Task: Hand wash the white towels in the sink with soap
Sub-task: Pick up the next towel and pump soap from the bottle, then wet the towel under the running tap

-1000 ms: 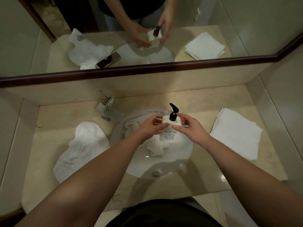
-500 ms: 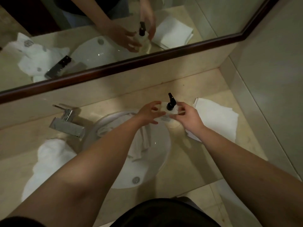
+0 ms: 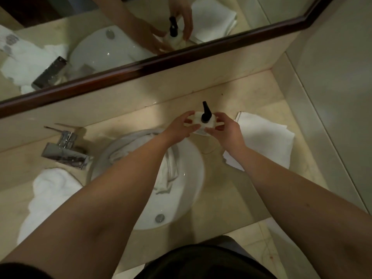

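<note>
While both hands, left [image 3: 179, 125] and right [image 3: 225, 130], grip the soap bottle [image 3: 205, 122] just behind the sink [image 3: 187, 198], one towel [image 3: 169, 168] lies crumpled in the basin

A beige stone counter [image 3: 221, 198] fills the corner of a dim bathroom, with a low upstand of the same stone running along its back and right edges. Above the back upstand hangs a wide mirror [image 3: 120, 27] with a dark wooden frame [image 3: 161, 63], which reflects the counter below it, and a plain pale wall [image 3: 338, 77] rises on the right. A chrome tap [image 3: 64, 150] stands on the counter at the left, and pale floor tiles [image 3: 281, 248] show below the counter's front edge; the light is soft and yellowish, brightest on the counter's back edge.
</note>
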Motion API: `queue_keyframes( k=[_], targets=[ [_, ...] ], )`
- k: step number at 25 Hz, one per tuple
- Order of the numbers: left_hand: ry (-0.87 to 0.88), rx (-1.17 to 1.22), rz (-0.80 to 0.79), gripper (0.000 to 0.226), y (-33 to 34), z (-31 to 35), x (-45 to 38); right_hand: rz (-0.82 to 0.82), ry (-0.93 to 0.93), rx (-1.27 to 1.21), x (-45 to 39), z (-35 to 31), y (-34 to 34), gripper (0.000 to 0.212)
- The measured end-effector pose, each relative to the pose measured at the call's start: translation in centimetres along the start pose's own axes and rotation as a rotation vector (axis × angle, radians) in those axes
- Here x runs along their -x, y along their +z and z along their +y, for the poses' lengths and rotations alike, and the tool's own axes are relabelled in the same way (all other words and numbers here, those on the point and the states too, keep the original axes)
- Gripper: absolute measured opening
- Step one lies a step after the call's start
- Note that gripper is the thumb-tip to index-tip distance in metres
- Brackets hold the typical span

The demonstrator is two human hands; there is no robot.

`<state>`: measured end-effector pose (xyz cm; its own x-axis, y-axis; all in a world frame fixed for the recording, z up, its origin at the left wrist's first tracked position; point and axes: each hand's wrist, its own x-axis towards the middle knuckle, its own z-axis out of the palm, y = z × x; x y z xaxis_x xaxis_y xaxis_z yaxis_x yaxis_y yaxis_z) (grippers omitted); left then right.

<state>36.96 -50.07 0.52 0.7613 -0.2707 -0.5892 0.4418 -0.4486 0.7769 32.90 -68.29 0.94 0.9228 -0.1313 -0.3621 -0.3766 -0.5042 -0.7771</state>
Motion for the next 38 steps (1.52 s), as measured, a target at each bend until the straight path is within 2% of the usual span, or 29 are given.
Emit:
queue_keyframes(
  k=[5,8,11,15,19,25,29,32,38],
  targets=[
    [-0.043,-0.064,0.100,0.076,0.8,-1.0,1.2,-0.077,0.054,0.027,1.0,-0.3,-0.3,0.087],
    [-0.105,-0.118,0.091,0.080,1.2,-2.3,4.1,-0.095,0.110,0.165,2.9,0.3,0.1,0.078],
    [-0.090,-0.244,0.114,0.077,0.6,-4.7,7.7,-0.145,0.125,0.336,5.0,0.7,1.4,0.071],
    [-0.095,-0.385,0.168,0.075,-1.8,-8.1,12.5,-0.259,-0.024,0.496,7.2,-0.9,5.0,0.068],
    [-0.127,-0.364,0.268,0.073,-4.9,-11.5,17.4,-0.351,-0.225,0.635,9.4,-4.3,10.3,0.062],
    [-0.290,-0.313,0.461,0.066,-9.4,-17.8,23.6,-0.463,-0.373,0.712,11.7,-9.7,17.8,0.057],
    [-0.314,-0.325,0.562,0.056,-12.5,-20.1,26.7,-0.471,-0.396,0.729,12.1,-12.4,21.7,0.054],
    [-0.292,-0.297,0.606,0.061,-14.1,-21.5,28.2,-0.451,-0.385,0.718,11.7,-14.0,24.2,0.050],
    [-0.281,-0.309,0.631,0.061,-17.9,-22.9,28.0,-0.223,-0.446,0.606,9.6,-18.7,27.7,0.034]
  ],
)
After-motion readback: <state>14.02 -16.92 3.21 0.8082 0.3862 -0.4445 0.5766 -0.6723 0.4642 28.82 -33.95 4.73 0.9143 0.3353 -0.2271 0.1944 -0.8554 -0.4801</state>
